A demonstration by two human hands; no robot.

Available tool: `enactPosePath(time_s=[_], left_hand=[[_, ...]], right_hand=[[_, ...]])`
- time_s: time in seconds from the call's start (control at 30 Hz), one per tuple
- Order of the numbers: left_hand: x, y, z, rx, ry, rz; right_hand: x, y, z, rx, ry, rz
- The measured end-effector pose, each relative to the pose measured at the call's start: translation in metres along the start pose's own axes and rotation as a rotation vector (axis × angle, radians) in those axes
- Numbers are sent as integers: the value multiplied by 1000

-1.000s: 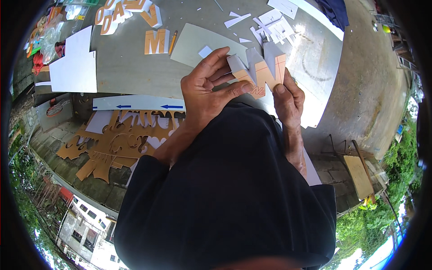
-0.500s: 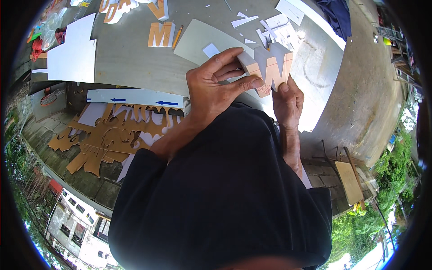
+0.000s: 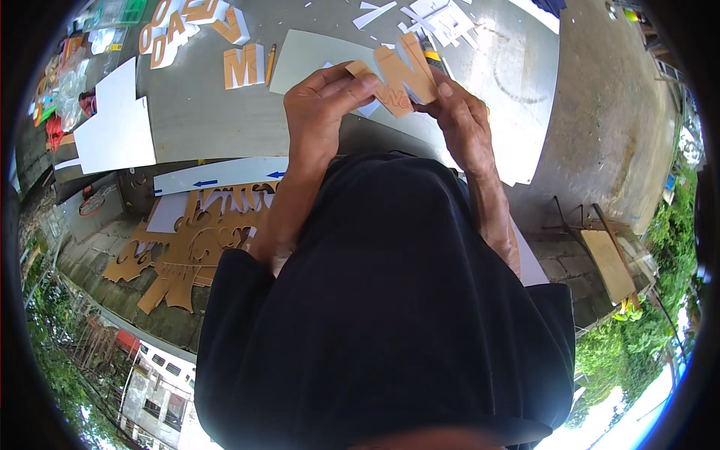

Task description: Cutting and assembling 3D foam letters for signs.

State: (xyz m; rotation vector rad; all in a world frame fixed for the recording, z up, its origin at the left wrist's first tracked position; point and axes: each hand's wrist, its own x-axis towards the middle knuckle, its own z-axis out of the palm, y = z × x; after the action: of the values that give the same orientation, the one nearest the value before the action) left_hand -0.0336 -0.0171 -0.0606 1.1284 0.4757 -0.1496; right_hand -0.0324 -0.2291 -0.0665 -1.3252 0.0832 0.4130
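Observation:
Both hands hold a zigzag-shaped block letter above the table, its brown face turned up toward me with red pen marks on it. My left hand pinches its left end between thumb and fingers. At the letter's right end, my right hand grips with the thumb on top and the fingers partly hidden. Under the letter lies a pale grey-green sheet. A yellow pencil rests to the left of that sheet, beside another brown-faced, white-sided block letter.
Several more block letters sit at the far left, and white offcuts at the far right. A white notched sheet lies at the left. Below the table edge are brown cut-out sheets. A wooden-topped seat stands at right.
The block letter has turned, so its brown face now shows more fully and its grey sides less. Both hands sit higher and further left in the picture, and the whole view has shifted.

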Motion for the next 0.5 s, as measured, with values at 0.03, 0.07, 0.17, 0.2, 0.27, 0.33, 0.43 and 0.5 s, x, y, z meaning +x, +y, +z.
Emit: enactPosePath(time_s=[0.03,0.07,0.17,0.2,0.27,0.33,0.43,0.5], left_hand=[[5,-4,-3,-27,-4,-16],[7,-6,-5,-23,-10,-22],[12,-11,-8,-36,-16,-79],[14,-12,-10,-56,-20,-110],[15,-15,-14,-74,-26,-144],[16,-17,-15,-121,-47,-171],[14,-16,-16,-145,-48,-193],[13,-15,-15,-164,-49,-201]], right_hand=[[2,-5,5,23,5,-9],[2,-4,5,27,13,-9],[5,0,0,74,14,11],[6,1,-1,51,6,14],[5,1,-2,31,2,18],[4,0,-2,47,-16,7],[1,6,-7,4,-22,-6],[-2,6,-7,-13,-37,-50]])
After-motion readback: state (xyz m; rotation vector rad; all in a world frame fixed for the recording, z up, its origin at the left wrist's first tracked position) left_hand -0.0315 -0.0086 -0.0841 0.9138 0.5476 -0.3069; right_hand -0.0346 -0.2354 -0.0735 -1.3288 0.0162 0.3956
